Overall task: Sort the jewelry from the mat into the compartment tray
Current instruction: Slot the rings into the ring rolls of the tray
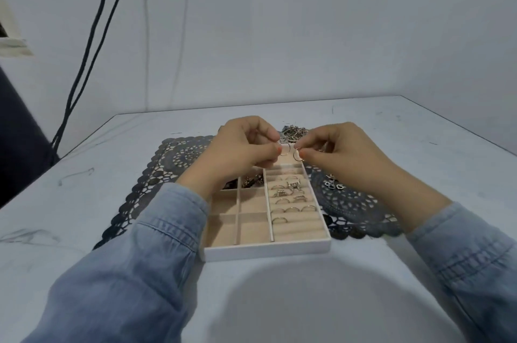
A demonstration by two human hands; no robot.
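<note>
Sorting stage: two thin rings are held above the far end of the tray, not yet set down.
Sleeves: both forearms in blue denim sleeves [156,233] reach forward over the surface [279,300], wrists raised.
Compartment tray: the white tray [267,251] lies on the mat; its near-left cells look bare, its right column of slotted rolls already carries a row of rings [291,197], and a far-left cell holds darker pieces.
Left hand: the left hand [240,151] is closed to a fingertip pinch on a thin ring [284,150], other fingers curled in.
Right hand: the right hand [340,151] is pinched the same way on a second ring [297,154], just beside the first; I cannot tell whether the two are linked.
Mat: the dark lace mat [156,183] still bears heart-shaped pieces [333,184] right of the tray and a tangled heap [293,133] beyond the fingers.
Risk: with so light a pinch, a ring could slip and roll into the wrong cell or through the lace holes.
Risk, second: if the rings are hooked together, pulling them apart could bend one or flick it off the surface.
</note>
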